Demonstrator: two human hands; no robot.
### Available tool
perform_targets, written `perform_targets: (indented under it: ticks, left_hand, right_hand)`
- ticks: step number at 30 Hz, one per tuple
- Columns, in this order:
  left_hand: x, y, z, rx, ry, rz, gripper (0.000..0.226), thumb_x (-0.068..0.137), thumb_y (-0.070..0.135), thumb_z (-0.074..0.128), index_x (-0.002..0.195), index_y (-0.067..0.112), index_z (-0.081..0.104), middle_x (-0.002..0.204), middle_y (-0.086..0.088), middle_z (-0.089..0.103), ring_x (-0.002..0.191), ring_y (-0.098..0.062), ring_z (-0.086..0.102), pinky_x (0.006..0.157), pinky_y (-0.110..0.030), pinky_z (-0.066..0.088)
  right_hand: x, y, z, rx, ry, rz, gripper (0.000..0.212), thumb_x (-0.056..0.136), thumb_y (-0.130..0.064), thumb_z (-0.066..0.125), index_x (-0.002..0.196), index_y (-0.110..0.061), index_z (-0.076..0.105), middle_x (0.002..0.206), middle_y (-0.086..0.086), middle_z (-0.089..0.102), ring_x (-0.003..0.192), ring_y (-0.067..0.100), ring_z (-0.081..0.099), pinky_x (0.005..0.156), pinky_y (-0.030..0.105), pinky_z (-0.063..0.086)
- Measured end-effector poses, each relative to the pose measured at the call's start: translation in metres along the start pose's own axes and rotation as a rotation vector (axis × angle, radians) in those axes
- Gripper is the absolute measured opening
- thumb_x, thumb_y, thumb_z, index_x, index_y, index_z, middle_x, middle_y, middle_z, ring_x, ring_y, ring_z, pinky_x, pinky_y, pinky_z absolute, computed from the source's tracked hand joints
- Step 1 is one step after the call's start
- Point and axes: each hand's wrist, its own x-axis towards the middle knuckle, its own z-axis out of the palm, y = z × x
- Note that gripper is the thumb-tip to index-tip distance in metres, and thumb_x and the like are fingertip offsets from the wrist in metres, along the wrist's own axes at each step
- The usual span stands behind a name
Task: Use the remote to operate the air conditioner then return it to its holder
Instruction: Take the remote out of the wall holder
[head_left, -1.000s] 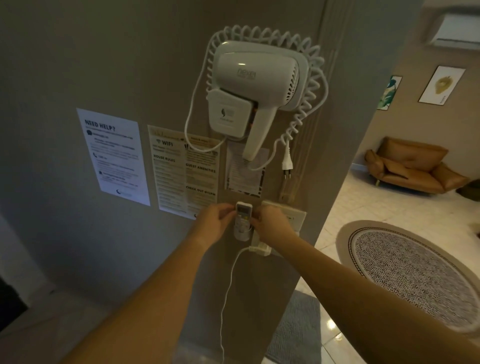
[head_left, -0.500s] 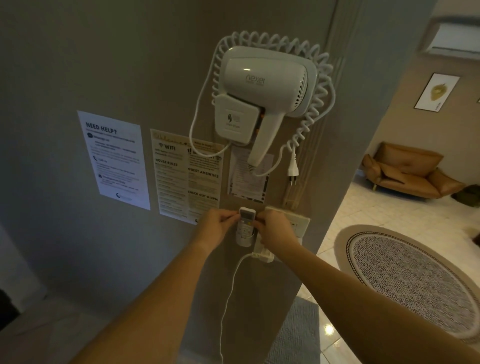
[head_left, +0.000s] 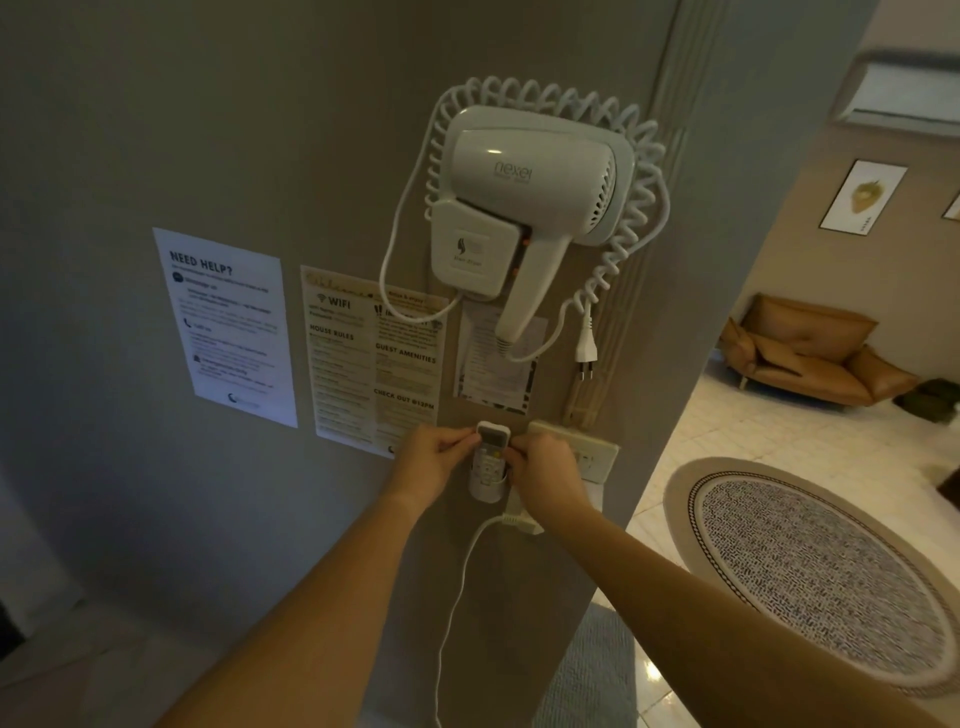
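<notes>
A small white remote (head_left: 491, 446) stands upright in its white wall holder (head_left: 485, 488) on the grey wall, its lower half inside the cup. My left hand (head_left: 434, 460) pinches the remote's left edge near the top. My right hand (head_left: 543, 473) grips its right edge, fingers curled against it. The air conditioner (head_left: 906, 93) hangs high on the far wall at the upper right, partly cut off by the frame edge.
A white hair dryer (head_left: 530, 192) with a coiled cord hangs above the holder. Paper notices (head_left: 228, 322) are stuck to the wall on the left. A socket plate (head_left: 592, 452) and a plugged white cable (head_left: 462, 571) sit beside the holder. Round rug (head_left: 821, 571) and tan sofa (head_left: 810, 353) lie right.
Both hands stay on the remote at the holder. The remote seems slightly higher in the holder than before. My view has tilted up a little.
</notes>
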Motion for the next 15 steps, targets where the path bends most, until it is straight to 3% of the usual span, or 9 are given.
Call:
perform_targets:
  ticks: [4, 6, 10, 15]
  left_hand:
    - [0.007, -0.006, 0.001, -0.042, -0.009, -0.002, 0.036, 0.09, 0.044, 0.075, 0.122, 0.027, 0.079, 0.114, 0.01, 0.081, 0.113, -0.011, 0.074, 0.107, -0.045, 0.055]
    - [0.008, -0.003, 0.001, -0.059, -0.004, -0.005, 0.033, 0.093, 0.038, 0.076, 0.123, 0.024, 0.079, 0.114, 0.008, 0.082, 0.112, -0.011, 0.075, 0.107, -0.046, 0.056]
    - [0.006, 0.024, -0.001, -0.149, 0.059, 0.049, 0.025, 0.098, 0.027, 0.073, 0.121, 0.021, 0.08, 0.108, 0.007, 0.082, 0.106, -0.01, 0.076, 0.103, -0.042, 0.058]
    - [0.006, 0.061, -0.012, -0.278, 0.173, 0.116, 0.02, 0.098, 0.023, 0.074, 0.115, 0.016, 0.082, 0.1, -0.003, 0.084, 0.098, -0.02, 0.08, 0.089, -0.038, 0.064]
  right_hand:
    - [0.0, 0.0, 0.001, 0.052, 0.02, 0.006, 0.027, 0.107, -0.027, 0.055, 0.097, -0.016, 0.077, 0.082, -0.004, 0.067, 0.07, 0.008, 0.061, 0.06, 0.017, 0.041]
    - [-0.001, -0.001, -0.001, 0.062, 0.021, -0.013, 0.026, 0.107, -0.028, 0.056, 0.099, -0.016, 0.078, 0.086, -0.004, 0.067, 0.069, 0.002, 0.057, 0.062, 0.013, 0.04]
    - [0.0, -0.012, -0.015, 0.144, 0.107, -0.116, 0.023, 0.107, -0.023, 0.057, 0.11, -0.016, 0.078, 0.096, -0.003, 0.074, 0.081, 0.01, 0.066, 0.076, 0.019, 0.05]
    - [0.008, -0.032, -0.034, 0.299, 0.186, -0.143, 0.022, 0.106, -0.023, 0.058, 0.106, -0.012, 0.077, 0.091, 0.0, 0.075, 0.078, 0.014, 0.07, 0.071, 0.029, 0.056]
